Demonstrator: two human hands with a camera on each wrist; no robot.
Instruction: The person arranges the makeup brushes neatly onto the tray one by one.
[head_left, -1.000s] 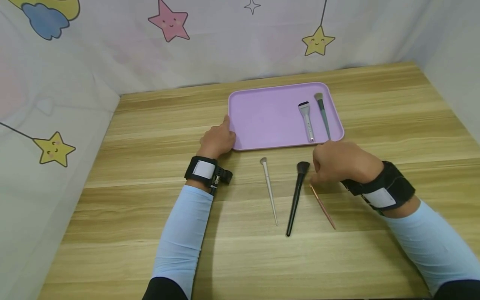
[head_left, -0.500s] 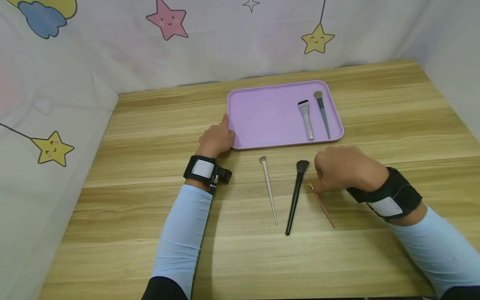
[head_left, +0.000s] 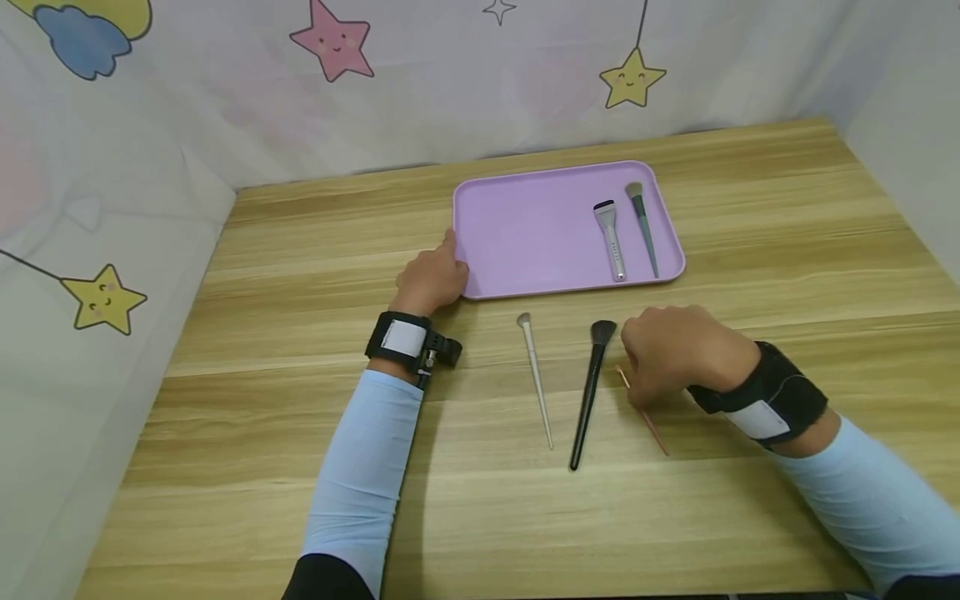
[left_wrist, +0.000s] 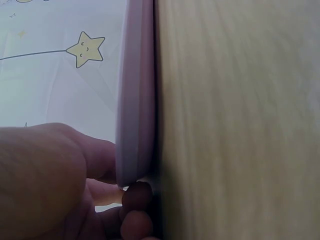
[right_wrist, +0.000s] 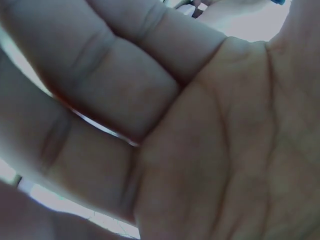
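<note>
while left hand [head_left: 432, 279] pinches tray [head_left: 532, 233], right hand [head_left: 675, 348], grip unclear, overlaps pink brush [head_left: 655, 432].

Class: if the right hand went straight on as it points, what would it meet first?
Beyond the pink brush it partly covers, the right hand would probably meet the black brush near its bristled end, though height is unclear.

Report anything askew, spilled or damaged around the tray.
Nothing stands out: the grey brush and green brush lie in the purple tray, the white brush, black brush and pink brush outside it; no spill or damage shows. The right hand partly hides the pink brush.
</note>
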